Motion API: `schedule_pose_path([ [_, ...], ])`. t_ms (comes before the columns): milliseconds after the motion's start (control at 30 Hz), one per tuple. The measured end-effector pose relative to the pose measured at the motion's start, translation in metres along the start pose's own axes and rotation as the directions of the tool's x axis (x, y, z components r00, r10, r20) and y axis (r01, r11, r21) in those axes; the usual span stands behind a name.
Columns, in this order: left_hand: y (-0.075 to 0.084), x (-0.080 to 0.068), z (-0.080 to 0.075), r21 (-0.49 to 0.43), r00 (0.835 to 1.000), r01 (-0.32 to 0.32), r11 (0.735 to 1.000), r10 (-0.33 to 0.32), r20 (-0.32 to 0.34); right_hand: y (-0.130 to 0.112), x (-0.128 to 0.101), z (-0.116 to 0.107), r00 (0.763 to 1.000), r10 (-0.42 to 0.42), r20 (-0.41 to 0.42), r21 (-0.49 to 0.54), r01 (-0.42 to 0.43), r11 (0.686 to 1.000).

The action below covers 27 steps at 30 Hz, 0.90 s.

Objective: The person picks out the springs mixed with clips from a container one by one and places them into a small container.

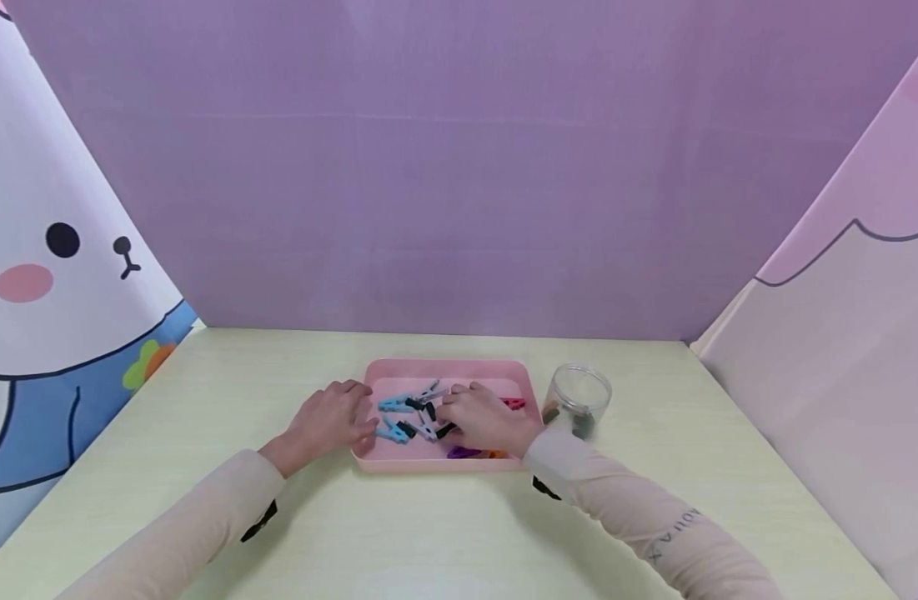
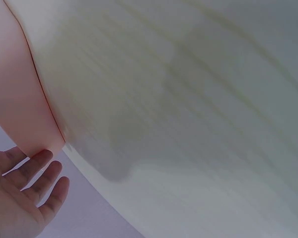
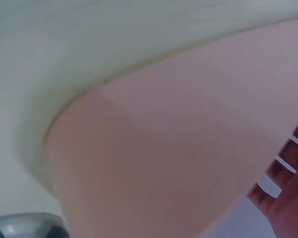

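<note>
A pink tray (image 1: 443,465) holds several clothespins: light blue ones (image 1: 394,405), grey-white ones, a red one (image 1: 514,403), a purple one (image 1: 464,452) and an orange one (image 1: 496,454). Some have black tips. My left hand (image 1: 334,419) rests at the tray's left rim, fingers spread; the left wrist view shows its fingertips at the rim. Reaching in over the right side, my right hand (image 1: 484,417) has its fingers bent down among the clothespins near the tray's middle. Its fingertips are partly hidden. In the right wrist view, the tray wall (image 3: 164,134) covers some of that hand.
A clear round jar (image 1: 579,392) stands open just right of the tray, with a few dark pieces inside it. My right sleeve (image 1: 601,483) passes in front of its base. A purple backdrop (image 1: 443,183) rises behind the pale table (image 1: 398,533).
</note>
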<state>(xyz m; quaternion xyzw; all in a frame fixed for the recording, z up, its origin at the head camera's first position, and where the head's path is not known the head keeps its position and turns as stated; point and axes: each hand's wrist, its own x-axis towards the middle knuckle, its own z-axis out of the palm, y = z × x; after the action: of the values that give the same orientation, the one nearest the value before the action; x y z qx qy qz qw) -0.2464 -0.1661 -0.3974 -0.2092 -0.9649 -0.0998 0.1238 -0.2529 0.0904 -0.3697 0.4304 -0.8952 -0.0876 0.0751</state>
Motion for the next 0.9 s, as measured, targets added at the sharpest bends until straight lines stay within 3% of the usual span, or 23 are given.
schedule_pose_path([
  [900, -0.0003, 0.0035, 0.0025, -0.019, 1.0, 0.009, 1.0, -0.009, 0.007, -0.0064, 0.0086, 0.0066, 0.999, 0.05, 0.008, 0.001, -0.05, 0.999],
])
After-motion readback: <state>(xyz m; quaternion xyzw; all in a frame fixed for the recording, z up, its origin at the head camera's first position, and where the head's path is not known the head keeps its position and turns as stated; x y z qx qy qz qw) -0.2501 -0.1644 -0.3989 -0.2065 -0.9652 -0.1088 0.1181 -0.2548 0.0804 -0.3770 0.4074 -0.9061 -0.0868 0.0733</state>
